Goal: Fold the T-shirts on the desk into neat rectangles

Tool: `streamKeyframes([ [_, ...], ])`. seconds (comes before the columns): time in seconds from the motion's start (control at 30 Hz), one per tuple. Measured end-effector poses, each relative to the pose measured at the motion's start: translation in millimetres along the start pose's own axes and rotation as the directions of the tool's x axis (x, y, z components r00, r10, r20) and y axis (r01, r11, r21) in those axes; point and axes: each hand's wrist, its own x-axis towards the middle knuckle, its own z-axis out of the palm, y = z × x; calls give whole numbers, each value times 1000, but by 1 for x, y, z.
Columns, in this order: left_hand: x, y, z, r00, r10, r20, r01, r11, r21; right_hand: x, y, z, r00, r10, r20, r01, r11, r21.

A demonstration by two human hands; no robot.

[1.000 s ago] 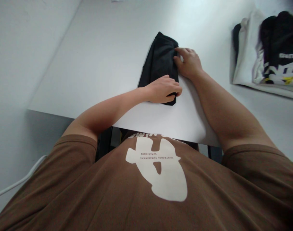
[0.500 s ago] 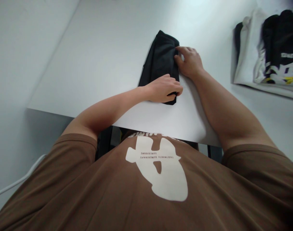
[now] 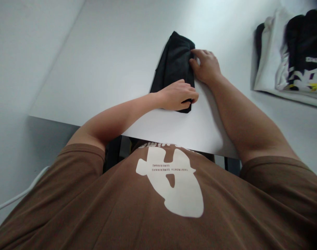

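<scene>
A folded black garment (image 3: 172, 64) lies on the white table in front of me; its exact kind does not show. My left hand (image 3: 180, 95) reaches across its near end, with the fingers curled over the right edge and closed on the cloth. Farther up that same edge, my right hand (image 3: 205, 65) pinches the fabric between thumb and fingertips. The palm of the right hand rests beside the garment, on the table. Part of the cloth's near end is hidden under my left hand and wrist.
Folded clothes (image 3: 291, 55), black and white with a printed design, are stacked at the right of the white table (image 3: 108, 69). The table's near edge runs just in front of my body. A white cable (image 3: 23, 192) hangs at the lower left, by the wall.
Both hands keep their grip on the black garment's right edge. The view has shifted very slightly; nothing else visibly differs.
</scene>
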Motion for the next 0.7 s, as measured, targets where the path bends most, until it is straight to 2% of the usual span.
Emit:
streamKeyframes([
  [0.7, 0, 0, 0, 1000, -3, 8, 3, 1000, -10, -4, -8, -6, 1000, 17, 15, -17, 999, 38],
])
